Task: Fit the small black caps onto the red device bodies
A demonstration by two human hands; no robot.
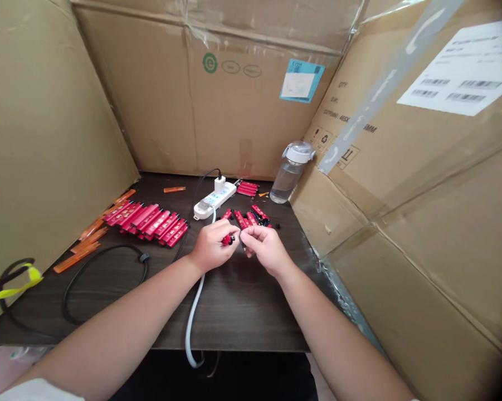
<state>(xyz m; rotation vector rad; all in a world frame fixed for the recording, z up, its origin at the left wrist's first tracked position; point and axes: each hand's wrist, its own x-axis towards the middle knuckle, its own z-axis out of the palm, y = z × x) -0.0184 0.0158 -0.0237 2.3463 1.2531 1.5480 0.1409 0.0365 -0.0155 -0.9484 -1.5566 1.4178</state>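
My left hand holds a red disposable lighter with a black part at its end. My right hand faces it, and its fingertips pinch a small black piece against that end. Just beyond my hands lies a loose heap of red lighters with several small black parts around it. Further left, a neat row of red lighters lies side by side on the dark wood-grain table.
A white power strip with a plugged-in charger and a white cable lies behind and below my hands. Several orange lighters, black cables, a few red lighters and a water bottle surround them. Cardboard walls enclose the table.
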